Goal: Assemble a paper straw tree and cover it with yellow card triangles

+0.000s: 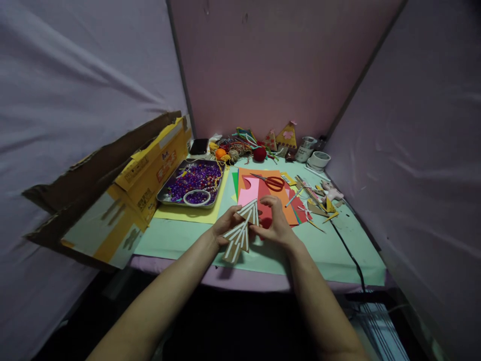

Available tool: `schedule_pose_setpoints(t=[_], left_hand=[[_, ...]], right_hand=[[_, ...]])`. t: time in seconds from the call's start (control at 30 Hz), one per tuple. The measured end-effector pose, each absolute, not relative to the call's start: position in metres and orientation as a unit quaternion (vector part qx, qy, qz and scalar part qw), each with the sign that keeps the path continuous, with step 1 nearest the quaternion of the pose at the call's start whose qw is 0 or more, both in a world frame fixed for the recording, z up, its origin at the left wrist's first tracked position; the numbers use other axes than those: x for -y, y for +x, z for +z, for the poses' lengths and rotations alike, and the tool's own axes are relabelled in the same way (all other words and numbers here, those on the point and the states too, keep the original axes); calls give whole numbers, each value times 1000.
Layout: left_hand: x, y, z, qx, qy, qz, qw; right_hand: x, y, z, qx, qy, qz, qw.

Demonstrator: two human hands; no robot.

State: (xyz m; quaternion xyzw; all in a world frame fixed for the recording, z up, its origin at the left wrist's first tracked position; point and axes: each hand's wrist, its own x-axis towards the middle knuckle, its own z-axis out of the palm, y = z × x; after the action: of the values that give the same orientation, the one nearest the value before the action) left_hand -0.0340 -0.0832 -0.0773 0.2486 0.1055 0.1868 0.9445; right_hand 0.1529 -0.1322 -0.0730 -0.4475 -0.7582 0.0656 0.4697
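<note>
A tree-shaped cardboard cutout (237, 235) is held tilted above the front of the table, with white strips running in slanted rows across its face. My left hand (226, 224) grips its left edge, fingers partly hidden behind it. On the other side my right hand (276, 223) has its thumb against the cutout's right edge, with the index finger curled near the tip. Just beyond the hands, orange-handled scissors (274, 183) lie on a stack of coloured paper (246, 189) in pink, orange, red and green.
A metal tray (215, 204) of purple beads with a white ring stands left, beside a yellow cardboard box (150, 175). Yarn balls (259, 154), decorated cardboard triangles (286, 136) and tape rolls (318, 160) line the back. Cardboard scraps (319, 206) and a black cable (347, 250) lie right.
</note>
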Motion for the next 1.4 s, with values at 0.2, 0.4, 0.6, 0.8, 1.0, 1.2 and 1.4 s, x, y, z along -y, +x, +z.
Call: schedule_pose_setpoints(t=[0.2, 0.4, 0.6, 0.8, 1.0, 1.2, 1.4], left_hand=[[84, -34, -80, -118, 265, 198, 936], [84, -35, -78, -124, 278, 205, 930], [83, -35, -76, -119, 272, 207, 932], [85, -35, -74, -133, 254, 221, 932], [87, -35, -67, -146, 240, 247, 927], [87, -35, -66, -155, 234, 271, 921], [87, -33, -57, -177, 240, 305, 904]], right_hand=[[131, 153, -76, 754, -447, 71, 476], [133, 151, -75, 750, -451, 82, 476], [134, 150, -73, 746, -457, 90, 476], [134, 149, -72, 737, -461, 101, 484], [134, 150, -72, 735, -458, 103, 489], [134, 151, -73, 735, -462, 110, 484], [134, 151, -72, 732, -464, 103, 488]])
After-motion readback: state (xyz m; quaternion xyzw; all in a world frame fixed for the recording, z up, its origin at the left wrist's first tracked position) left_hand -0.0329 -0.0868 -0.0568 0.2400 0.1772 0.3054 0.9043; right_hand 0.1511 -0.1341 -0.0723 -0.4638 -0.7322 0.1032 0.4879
